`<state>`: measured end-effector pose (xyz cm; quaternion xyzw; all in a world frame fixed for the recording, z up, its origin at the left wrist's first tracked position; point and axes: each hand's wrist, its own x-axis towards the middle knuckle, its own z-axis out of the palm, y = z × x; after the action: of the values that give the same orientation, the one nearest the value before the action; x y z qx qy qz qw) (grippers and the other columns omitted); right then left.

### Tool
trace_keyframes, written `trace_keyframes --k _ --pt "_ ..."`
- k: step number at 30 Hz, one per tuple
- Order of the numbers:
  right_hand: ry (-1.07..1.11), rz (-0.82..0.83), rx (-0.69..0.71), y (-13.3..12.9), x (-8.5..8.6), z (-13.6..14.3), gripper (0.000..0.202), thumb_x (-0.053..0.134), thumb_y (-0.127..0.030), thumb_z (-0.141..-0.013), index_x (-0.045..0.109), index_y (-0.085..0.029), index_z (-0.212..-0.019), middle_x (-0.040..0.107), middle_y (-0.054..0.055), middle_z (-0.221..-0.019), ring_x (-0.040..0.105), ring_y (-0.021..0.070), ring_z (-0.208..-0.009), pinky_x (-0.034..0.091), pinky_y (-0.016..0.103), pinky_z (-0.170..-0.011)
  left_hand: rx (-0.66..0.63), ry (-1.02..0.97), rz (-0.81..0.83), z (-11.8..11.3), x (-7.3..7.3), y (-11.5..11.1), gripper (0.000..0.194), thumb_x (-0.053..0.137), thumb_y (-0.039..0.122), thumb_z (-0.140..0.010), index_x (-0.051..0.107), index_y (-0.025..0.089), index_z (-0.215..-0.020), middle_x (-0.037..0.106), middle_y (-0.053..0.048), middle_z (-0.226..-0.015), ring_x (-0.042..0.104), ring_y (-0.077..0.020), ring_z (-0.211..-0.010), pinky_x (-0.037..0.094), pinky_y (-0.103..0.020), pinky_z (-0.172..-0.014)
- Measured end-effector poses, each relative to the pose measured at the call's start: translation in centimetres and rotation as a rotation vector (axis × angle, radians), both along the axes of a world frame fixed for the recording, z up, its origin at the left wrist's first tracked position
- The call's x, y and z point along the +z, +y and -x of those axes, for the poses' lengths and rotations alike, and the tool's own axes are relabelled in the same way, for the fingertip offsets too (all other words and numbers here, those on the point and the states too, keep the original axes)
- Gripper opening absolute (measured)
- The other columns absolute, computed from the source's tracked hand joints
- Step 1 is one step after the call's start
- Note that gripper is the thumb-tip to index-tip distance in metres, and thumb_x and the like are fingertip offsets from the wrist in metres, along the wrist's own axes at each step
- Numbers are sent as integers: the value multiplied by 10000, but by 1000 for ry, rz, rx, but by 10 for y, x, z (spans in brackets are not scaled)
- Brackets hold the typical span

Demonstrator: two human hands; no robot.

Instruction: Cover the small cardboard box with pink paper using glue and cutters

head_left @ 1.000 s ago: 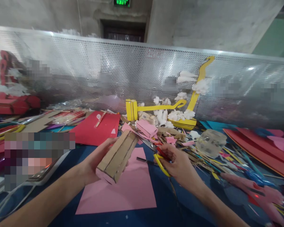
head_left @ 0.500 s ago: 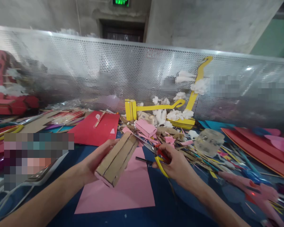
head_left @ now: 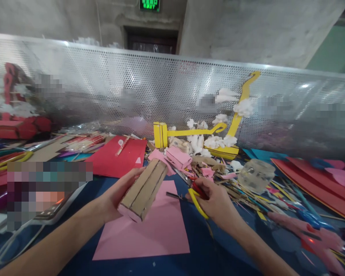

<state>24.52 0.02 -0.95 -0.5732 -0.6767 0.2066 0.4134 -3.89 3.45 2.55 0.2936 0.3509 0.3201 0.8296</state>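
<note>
My left hand (head_left: 119,191) grips a long cardboard block (head_left: 145,188) with dark seams along its faces and pink paper on its near end. The block is tilted, its far end pointing away to the right. At that far end a pink paper flap (head_left: 163,159) sticks out. My right hand (head_left: 215,199) is closed around scissors (head_left: 196,197) with red and yellow handles, the blades pointing toward the flap. A thin dark strip (head_left: 174,195) also juts from under the right hand; what it is I cannot tell. Below the block lies a pink sheet (head_left: 149,239).
A red sheet (head_left: 117,157) lies at back left. Paper and cardboard scraps (head_left: 209,170) heap up behind my right hand. Yellow card models (head_left: 160,134) stand against a perforated metal screen (head_left: 103,84). A pink glue gun (head_left: 316,237) rests at right, a clear tape roll (head_left: 255,176) behind it.
The scissor blades have come away a little from the block's far end, down and right. The pink flap shows more fully. The whole view has shifted slightly.
</note>
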Motion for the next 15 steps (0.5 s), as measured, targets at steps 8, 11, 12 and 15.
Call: trace_keyframes --k 8,11,12,15 --pt "113 95 54 -5 10 2 456 846 -557 -682 565 -198 -682 483 -45 -614 437 132 -597 338 257 -536 66 -58 -1 -1 5 -2 533 704 473 -895 703 50 -1221 762 -138 -891 728 -225 -698 603 -305 -627" --pt "108 120 106 -5 10 1 419 784 -553 -757 589 -189 -683 503 -35 -608 439 130 -583 342 250 -520 59 -171 -22 3 -1 5 600 681 466 -902 651 32 -1314 757 -139 -921 732 -224 -739 619 -305 -667" --pt "132 115 121 -4 9 1 417 769 -566 -768 604 -188 -707 526 -27 -620 452 132 -584 361 249 -520 52 -211 -32 5 -3 7 622 681 469 -900 633 34 -1342 756 -138 -935 735 -226 -758 623 -305 -683" --pt "169 50 148 -4 5 0 450 698 -630 -821 588 -198 -765 560 -4 -673 487 141 -601 417 252 -529 40 -280 -38 9 -10 12 645 692 472 -893 609 62 -1383 758 -133 -962 743 -230 -795 622 -305 -717"
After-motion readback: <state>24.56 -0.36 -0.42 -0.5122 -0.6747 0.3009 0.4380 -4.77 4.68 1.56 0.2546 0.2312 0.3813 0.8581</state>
